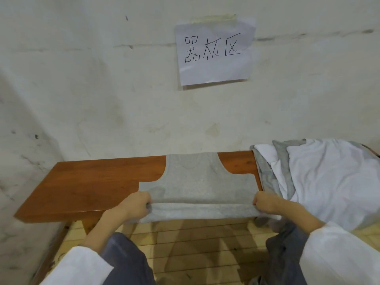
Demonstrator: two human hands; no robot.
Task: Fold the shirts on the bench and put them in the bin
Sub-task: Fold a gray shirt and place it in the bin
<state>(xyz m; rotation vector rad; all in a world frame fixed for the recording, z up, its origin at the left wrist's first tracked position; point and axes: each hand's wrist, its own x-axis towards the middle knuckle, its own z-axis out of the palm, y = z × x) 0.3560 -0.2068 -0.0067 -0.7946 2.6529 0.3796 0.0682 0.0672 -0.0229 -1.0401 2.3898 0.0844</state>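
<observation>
A grey sleeveless shirt (200, 182) lies flat on the reddish wooden bench (86, 186), neck toward the wall, its lower part hanging over the front edge. My left hand (135, 205) grips the shirt's left side at the bench's front edge. My right hand (266, 203) grips the right side at the same height. The cloth is stretched straight between both hands. No bin is in view.
A heap of white and grey shirts (320, 177) covers the bench's right end. A stained white wall with a paper sign (214, 52) stands right behind the bench. Wooden floor (197, 243) and my knees lie below.
</observation>
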